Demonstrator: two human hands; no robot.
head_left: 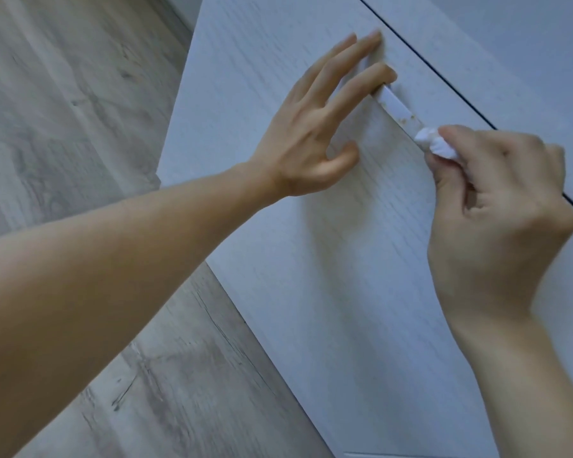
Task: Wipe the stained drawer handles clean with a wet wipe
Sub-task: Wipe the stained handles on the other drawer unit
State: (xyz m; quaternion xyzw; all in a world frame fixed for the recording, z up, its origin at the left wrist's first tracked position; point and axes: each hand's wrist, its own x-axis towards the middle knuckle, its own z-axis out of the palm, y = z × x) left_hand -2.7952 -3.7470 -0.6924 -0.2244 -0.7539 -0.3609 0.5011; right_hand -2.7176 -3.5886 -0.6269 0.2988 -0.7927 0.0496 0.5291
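The left hand (315, 127) lies flat and spread against the pale, wood-grained white drawer front (361, 259), its straight fingers (361, 81) reaching the upper end of the slim white bar handle (397, 109), gripping nothing. The right hand (497, 206) has its fingers curled around a crumpled white wet wipe (435, 143) — pinched at the fingertips and pressed against the lower end of that handle, where brownish specks of stain show just beside the wipe. The drawer front stands over a grey wood-look plank floor (63, 110), a thin dark seam (444, 81) running past the handle.
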